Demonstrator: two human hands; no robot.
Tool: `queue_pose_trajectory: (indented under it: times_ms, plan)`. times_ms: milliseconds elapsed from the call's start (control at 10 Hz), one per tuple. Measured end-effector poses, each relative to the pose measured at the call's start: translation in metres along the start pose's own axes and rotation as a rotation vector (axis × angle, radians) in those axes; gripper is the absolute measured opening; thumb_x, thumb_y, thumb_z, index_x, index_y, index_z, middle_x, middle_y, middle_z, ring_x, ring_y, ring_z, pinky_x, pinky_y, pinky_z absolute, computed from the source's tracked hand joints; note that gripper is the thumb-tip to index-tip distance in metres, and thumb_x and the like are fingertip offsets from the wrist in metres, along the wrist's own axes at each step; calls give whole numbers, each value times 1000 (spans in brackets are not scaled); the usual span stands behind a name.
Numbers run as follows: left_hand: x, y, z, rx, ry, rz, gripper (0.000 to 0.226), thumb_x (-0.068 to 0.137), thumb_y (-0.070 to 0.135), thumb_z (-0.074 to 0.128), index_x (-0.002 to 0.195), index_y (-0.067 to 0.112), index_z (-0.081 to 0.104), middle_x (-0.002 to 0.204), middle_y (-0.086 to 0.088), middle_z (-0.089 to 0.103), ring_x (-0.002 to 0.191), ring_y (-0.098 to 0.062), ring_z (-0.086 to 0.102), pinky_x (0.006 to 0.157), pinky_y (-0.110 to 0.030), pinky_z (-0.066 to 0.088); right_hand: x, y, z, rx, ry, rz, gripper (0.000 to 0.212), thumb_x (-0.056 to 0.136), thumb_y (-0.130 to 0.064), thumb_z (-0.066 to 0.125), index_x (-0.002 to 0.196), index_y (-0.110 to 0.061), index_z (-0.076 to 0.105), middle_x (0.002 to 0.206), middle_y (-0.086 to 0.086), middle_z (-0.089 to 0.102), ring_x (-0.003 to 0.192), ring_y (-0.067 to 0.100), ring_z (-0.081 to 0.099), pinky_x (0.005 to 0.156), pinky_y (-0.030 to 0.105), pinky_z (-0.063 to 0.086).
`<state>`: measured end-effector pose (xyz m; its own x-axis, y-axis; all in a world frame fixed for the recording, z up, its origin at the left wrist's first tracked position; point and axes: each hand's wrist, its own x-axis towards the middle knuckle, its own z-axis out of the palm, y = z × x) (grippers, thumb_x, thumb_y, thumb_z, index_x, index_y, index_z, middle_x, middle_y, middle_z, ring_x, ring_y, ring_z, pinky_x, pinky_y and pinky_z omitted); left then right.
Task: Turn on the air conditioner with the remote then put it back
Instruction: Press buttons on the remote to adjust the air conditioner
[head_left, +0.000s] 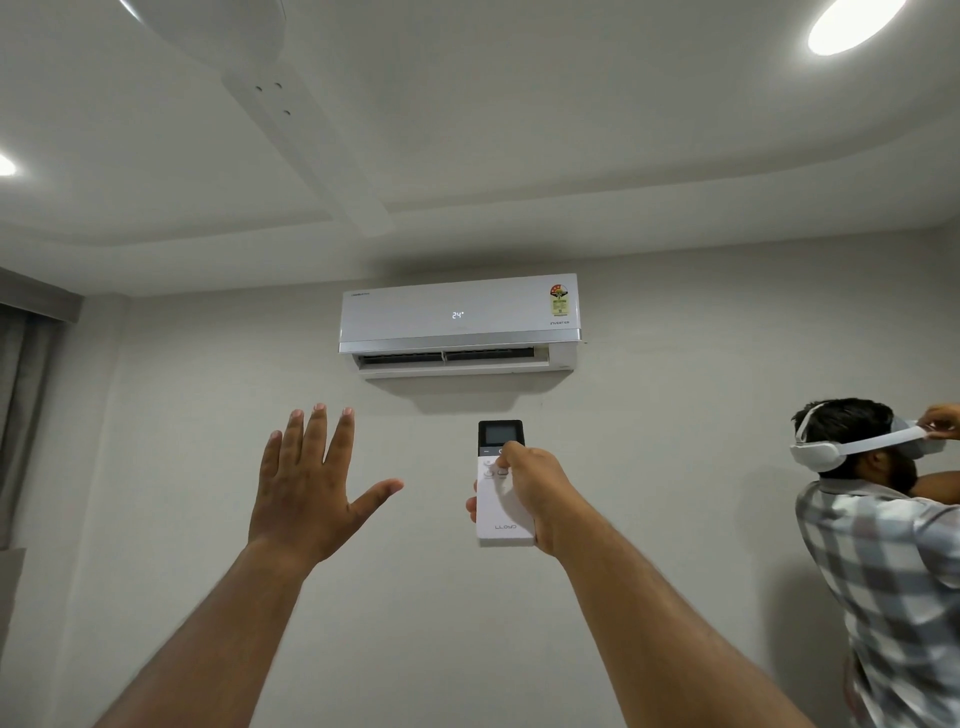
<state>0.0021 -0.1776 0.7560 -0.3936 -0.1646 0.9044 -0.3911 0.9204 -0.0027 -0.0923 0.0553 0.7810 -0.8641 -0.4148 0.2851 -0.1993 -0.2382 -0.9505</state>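
Note:
A white air conditioner (459, 321) hangs high on the wall ahead. Its front panel shows 24 and its bottom flap stands open. My right hand (535, 493) is shut on a white remote (496, 512) with a dark screen on top, held upright below the unit, with my thumb resting on the buttons just under the screen. My left hand (306, 493) is raised to the left of the remote, palm toward the wall, fingers spread, holding nothing.
A person (883, 561) in a checked shirt stands at the right edge, hands on a white headset. A white ceiling fan blade (311, 140) reaches overhead. Grey curtains (26, 410) hang at the far left. Round ceiling lights glow at top right and left.

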Motion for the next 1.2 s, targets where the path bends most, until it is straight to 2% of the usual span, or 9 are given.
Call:
queue_pose_trajectory:
  times_ms: [200, 400, 600, 700, 800, 900, 1000, 1200]
  plan:
    - [0, -1, 0, 8, -1, -3, 110, 73, 90, 7, 156, 19, 9, 164, -17, 15, 152, -36, 9, 123, -50, 12, -1, -2, 1, 22, 8, 6, 46, 81, -11, 47, 126, -1, 47, 80, 24, 69, 58, 38, 73, 54, 41, 60]
    - [-1, -1, 1, 4, -6, -4, 110, 72, 90, 5, 156, 19, 8, 164, -17, 15, 153, -36, 8, 123, -50, 11, -2, -1, 2, 27, 8, 11, 46, 80, -11, 47, 126, -3, 48, 86, 24, 69, 60, 38, 73, 61, 44, 61]
    - [-2, -1, -1, -4, -4, -5, 110, 72, 90, 6, 157, 20, 8, 165, -17, 14, 153, -36, 7, 123, -50, 10, -5, -2, 2, 39, 14, 14, 44, 82, -11, 47, 126, -3, 47, 88, 24, 68, 59, 38, 73, 59, 43, 60]
    - [-2, -1, -1, -1, -3, -7, 110, 71, 90, 5, 157, 20, 7, 165, -16, 13, 153, -35, 7, 123, -49, 9, -6, -3, 2, 28, 17, 11, 41, 81, -11, 46, 122, -4, 48, 87, 24, 67, 59, 38, 73, 61, 43, 59]
    - [-2, 0, -2, 0, -2, -7, 111, 71, 90, 4, 157, 20, 7, 165, -16, 13, 153, -35, 6, 123, -49, 9, -9, -5, 2, 44, 31, 26, 23, 83, -15, 43, 105, -8, 48, 80, 23, 68, 58, 38, 72, 58, 39, 59]
    - [-2, 0, -2, -3, 0, -8, 111, 71, 90, 5, 157, 20, 7, 165, -16, 13, 153, -35, 6, 123, -49, 9, -11, -6, 1, 77, 41, 39, 19, 86, -19, 40, 100, -9, 50, 75, 22, 70, 56, 37, 72, 56, 38, 59]
    - [-3, 1, 0, -37, -1, -30, 110, 71, 90, 6, 157, 21, 7, 165, -16, 13, 153, -34, 6, 123, -49, 10, -12, -5, 1, 87, 49, 38, 25, 87, -19, 36, 102, -9, 53, 86, 25, 70, 55, 37, 72, 55, 36, 59]
    - [-4, 5, 4, -100, 2, -59, 108, 72, 90, 9, 156, 21, 8, 165, -15, 13, 153, -34, 7, 123, -48, 11, -12, -2, -1, 83, 65, 42, 25, 86, -16, 34, 101, -9, 53, 91, 27, 70, 54, 36, 72, 55, 36, 59]
